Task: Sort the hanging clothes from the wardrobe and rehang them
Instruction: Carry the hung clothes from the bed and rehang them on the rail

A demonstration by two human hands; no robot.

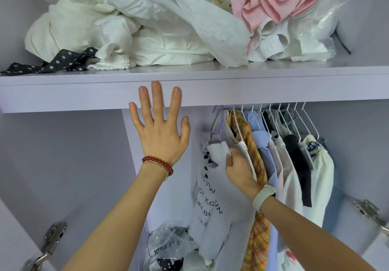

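1. The white printed top hangs at the left end of the row of hanging clothes, under the shelf. It looks light, soft and limp, so it will likely sag and slide off its hanger if pulled by the cloth alone.
2. The right hand grips the bunched collar area of this top, fingers curled into the fabric; better hold would probably be the hanger hook, which is hidden here.
3. Just right hangs a yellow plaid shirt, touching the right wrist, then blue, pale and black garments on white wire hangers.
4. The left hand lies flat, fingers spread, against the shelf edge and divider panel.
5. Above, crumpled white and pink laundry fills the shelf.
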